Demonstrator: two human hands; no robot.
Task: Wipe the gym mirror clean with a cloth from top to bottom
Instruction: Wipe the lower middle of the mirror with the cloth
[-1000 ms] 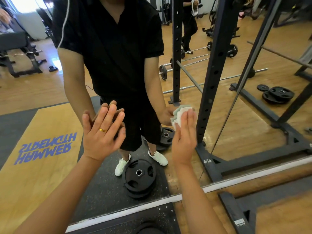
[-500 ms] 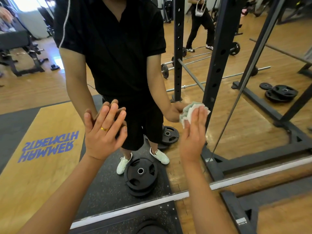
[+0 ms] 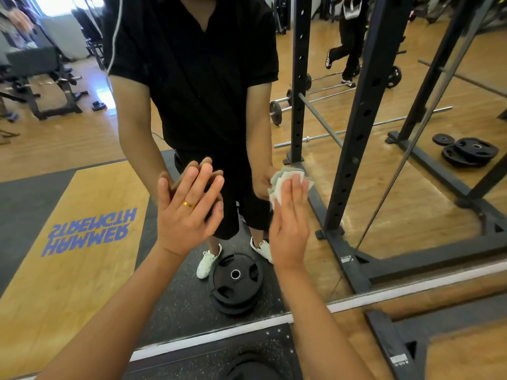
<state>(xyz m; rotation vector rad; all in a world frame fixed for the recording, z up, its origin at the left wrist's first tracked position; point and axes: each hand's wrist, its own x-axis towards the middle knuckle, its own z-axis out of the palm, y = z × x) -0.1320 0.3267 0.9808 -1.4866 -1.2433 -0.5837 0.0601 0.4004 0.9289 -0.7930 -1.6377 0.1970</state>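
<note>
Two hands meet the large glass wall mirror point(image 3: 411, 204) mid-frame: I log left hand point(image 3: 189, 215) flat, fingers straight, right hand point(image 3: 289, 226) pressing a folded pale-green cloth point(image 3: 278, 181) with straight fingers.

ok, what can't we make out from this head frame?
All head view.
mirror: its top is cut off by the upper frame edge, so the wiped share is unknown.
cloth: mostly hidden behind the right hand; only its upper folds show.
left hand: its palm faces away, so contact with the mirror is unclear.
weight plate: cut off by the bottom edge.
Smears on the mirror: lost in reflections.
</note>
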